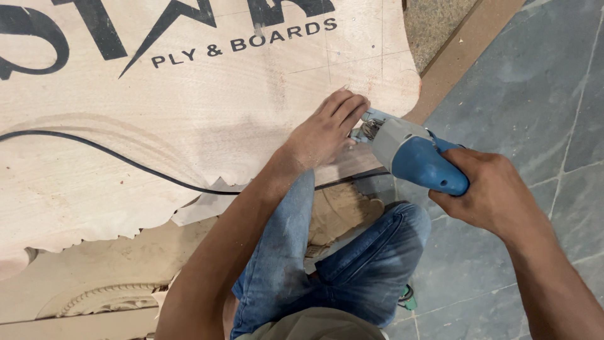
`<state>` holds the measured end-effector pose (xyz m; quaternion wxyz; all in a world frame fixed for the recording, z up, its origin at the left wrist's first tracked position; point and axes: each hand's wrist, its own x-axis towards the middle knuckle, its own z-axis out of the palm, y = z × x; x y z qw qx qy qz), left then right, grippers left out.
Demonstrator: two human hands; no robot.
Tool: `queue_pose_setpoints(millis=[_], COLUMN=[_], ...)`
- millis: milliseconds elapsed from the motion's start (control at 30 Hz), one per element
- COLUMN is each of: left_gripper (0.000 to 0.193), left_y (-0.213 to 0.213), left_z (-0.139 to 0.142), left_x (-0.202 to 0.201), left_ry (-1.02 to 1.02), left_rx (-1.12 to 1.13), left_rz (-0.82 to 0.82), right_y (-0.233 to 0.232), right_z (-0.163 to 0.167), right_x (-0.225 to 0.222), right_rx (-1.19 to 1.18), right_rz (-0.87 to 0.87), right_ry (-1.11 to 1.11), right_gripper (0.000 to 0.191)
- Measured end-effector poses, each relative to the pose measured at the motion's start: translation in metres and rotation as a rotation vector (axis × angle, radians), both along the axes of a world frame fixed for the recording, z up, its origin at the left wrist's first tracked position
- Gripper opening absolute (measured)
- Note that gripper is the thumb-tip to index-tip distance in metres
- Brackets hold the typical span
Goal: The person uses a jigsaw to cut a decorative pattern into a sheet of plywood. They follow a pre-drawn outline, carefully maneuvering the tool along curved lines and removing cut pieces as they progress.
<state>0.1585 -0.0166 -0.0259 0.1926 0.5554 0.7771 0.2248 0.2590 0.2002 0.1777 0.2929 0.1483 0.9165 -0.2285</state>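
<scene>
On pale plywood sheet (189,107) | left hand (327,129) flat | right hand (487,189) grips blue jigsaw (412,154)

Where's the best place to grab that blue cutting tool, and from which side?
Probably by the rounded blue handle at the back of the jigsaw, coming from behind, away from the blade end. That end is smooth and shaped for a palm; the right hand wraps it there now. The front metal part sits against the plywood board beside the left hand, so keep fingers off it.
</scene>
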Motion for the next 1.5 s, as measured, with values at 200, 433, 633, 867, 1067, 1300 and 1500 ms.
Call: queue_pose_setpoints(millis=[200,433,633,867,1067,1300,1500], left_gripper=[0.092,0.113,0.123,0.124,0.113,0.095,0.105], left_y=[0.003,0.005,-0.002,-0.038,-0.05,-0.08,-0.071], left_z=[0.002,-0.006,-0.02,-0.021,-0.022,-0.012,-0.014], left_x=[-0.001,0.005,0.022,0.062,0.074,0.074,0.067], left_ry=[0.106,0.074,0.145,0.143,0.231,0.169,0.196], left_rx=[-0.033,-0.182,-0.117,-0.143,-0.152,-0.071,-0.111], left_rz=[-0.06,-0.117,0.013,0.311,0.377,0.377,0.325], right_y=[-0.002,-0.012,-0.016,-0.024,-0.024,-0.021,-0.016], right_z=[0.002,0.009,0.019,0.018,0.009,0.006,0.007], right_x=[0.014,0.065,0.113,0.158,0.183,0.184,0.146], right_rx=[0.007,-0.023,0.038,0.003,-0.043,-0.084,-0.08], right_rz=[-0.064,-0.284,-0.388,-0.55,-0.557,-0.429,-0.066], right_ry=[-0.012,0.046,0.089,0.295,0.346,0.312,0.306], right_gripper=[0.036,0.031,0.023,0.027,0.03,0.029,0.035])
